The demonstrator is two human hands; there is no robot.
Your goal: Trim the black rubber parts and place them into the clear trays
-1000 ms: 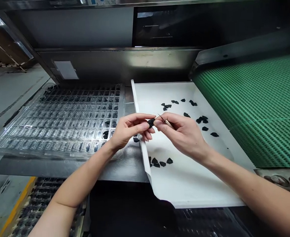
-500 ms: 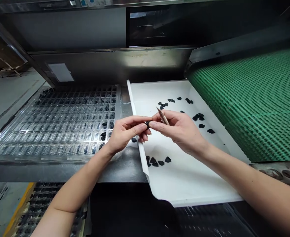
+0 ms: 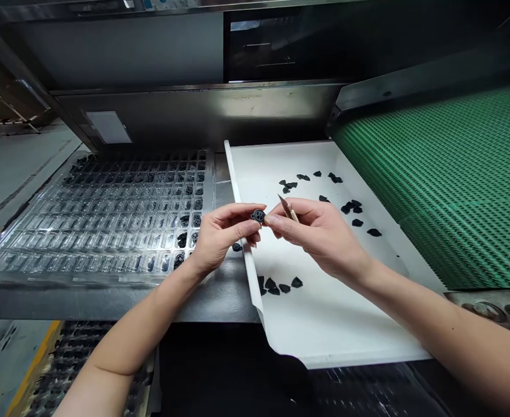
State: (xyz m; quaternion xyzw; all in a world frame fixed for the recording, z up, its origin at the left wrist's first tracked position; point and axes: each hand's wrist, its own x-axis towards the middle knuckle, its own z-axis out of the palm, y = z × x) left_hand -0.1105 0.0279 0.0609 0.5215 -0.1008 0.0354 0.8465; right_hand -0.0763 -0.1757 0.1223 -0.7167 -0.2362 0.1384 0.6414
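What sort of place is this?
Probably a factory workstation for small parts: a green mesh conveyor belt, a clear compartment tray with black parts in some pockets, and a pointed blade in the right hand.

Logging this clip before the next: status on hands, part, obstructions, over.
Left hand pinching round black part, patterned face visible. Right hand gripping craft knife, also touching part's edge. No obstruction seen between hands and part.
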